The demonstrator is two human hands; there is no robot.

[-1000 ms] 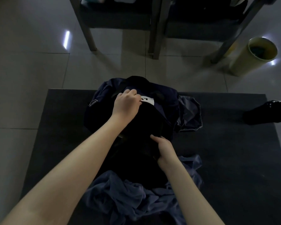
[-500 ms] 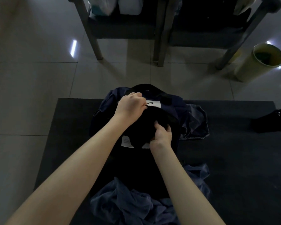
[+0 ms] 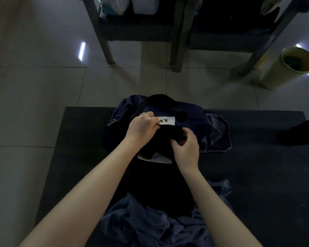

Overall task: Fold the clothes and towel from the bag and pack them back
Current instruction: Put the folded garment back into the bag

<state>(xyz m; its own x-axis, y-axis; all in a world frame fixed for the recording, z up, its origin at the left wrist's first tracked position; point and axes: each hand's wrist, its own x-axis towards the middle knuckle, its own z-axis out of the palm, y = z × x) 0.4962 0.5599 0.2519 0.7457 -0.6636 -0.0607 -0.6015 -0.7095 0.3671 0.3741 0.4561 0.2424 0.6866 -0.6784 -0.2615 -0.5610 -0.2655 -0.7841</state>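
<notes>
1. The left hand [image 3: 143,128] was pinched on the far edge of the black garment [image 3: 169,132], just beside the white label [image 3: 167,120]. The right hand [image 3: 185,147] was curled round the garment's near edge. The hands were held close together but apart.
2. The garment was bunched over the navy bag [image 3: 189,114], which lay at the far edge of the dark mat [image 3: 257,175]. One grey-blue cloth [image 3: 150,225] was heaped at the near edge, and a second cloth [image 3: 218,132] was spilled against the bag's right side.
3. A snag was judged likely, since black fabric on a dark bag in dim light hid edges and seams. The bag's rim could be caught with the garment and dragged, or a fold could be set crooked.
4. The garment looked soft, limp and matte. The bag was slumped and slightly sheened. The cloths looked thin and deeply creased, and the mat flat and finely textured.
</notes>
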